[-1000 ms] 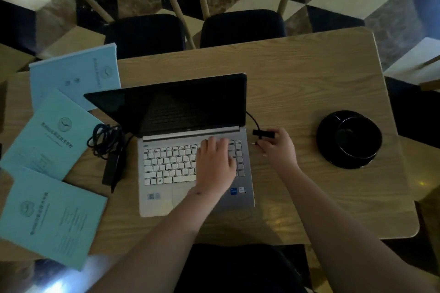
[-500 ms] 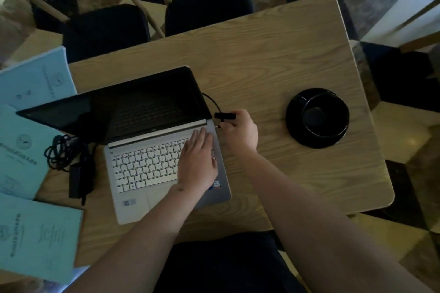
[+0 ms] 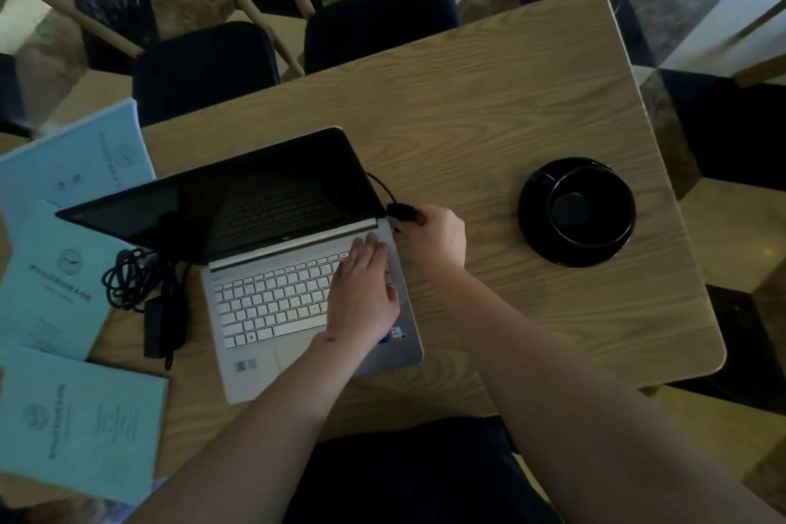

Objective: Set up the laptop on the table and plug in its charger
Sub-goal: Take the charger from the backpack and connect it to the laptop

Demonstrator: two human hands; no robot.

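A silver laptop (image 3: 272, 302) stands open on the wooden table (image 3: 489, 119), its screen dark. My left hand (image 3: 361, 294) lies flat on the right part of the keyboard, fingers straight. My right hand (image 3: 438, 234) pinches the black charger plug (image 3: 402, 212) right at the laptop's right edge, near the hinge. The plug's thin cable runs back behind the screen. The black charger brick (image 3: 161, 328) and its coiled cord (image 3: 127, 281) lie on the table left of the laptop.
Three light blue booklets (image 3: 51, 268) lie along the table's left side. A black cup on a black saucer (image 3: 576, 211) sits right of my right hand. Two dark chairs (image 3: 378, 26) stand at the far edge.
The view has shifted and my right hand has carried the plug a little closer to the laptop's right edge. My left hand stays on the keyboard.
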